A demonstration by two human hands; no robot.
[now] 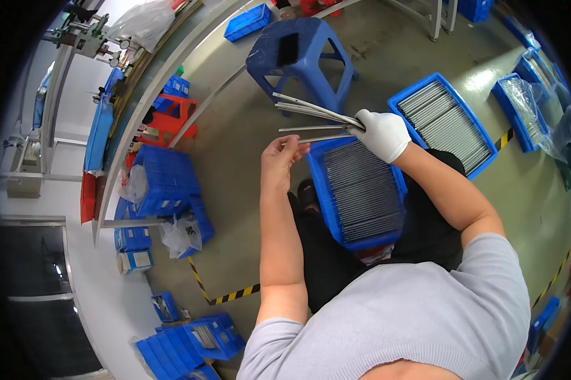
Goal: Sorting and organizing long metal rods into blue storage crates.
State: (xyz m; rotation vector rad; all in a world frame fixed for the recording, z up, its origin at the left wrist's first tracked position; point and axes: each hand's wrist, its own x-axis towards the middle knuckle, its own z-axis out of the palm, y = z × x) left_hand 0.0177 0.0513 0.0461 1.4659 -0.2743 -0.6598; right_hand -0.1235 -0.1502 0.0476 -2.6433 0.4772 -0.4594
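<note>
My right hand (382,134), in a white glove, is closed around a bundle of thin grey metal rods (314,111). They fan out to the left from its fingers. My bare left hand (285,155) pinches the free end of the lowest rod, which stretches across to the right hand. Beneath the hands, between my legs, a blue plastic bin (321,199) holds a row of dark rods (365,193) laid side by side. To its right, a second blue bin (418,87) is filled with lighter silvery rods (447,123).
Ahead stands a blue stool (323,38) with a dark flat phone-like object (288,49) on it. A workbench edge (149,95) runs along the left, near stacked blue crates (165,180) and a red stool (171,120). More bins (520,114) with plastic wrap lie at the right.
</note>
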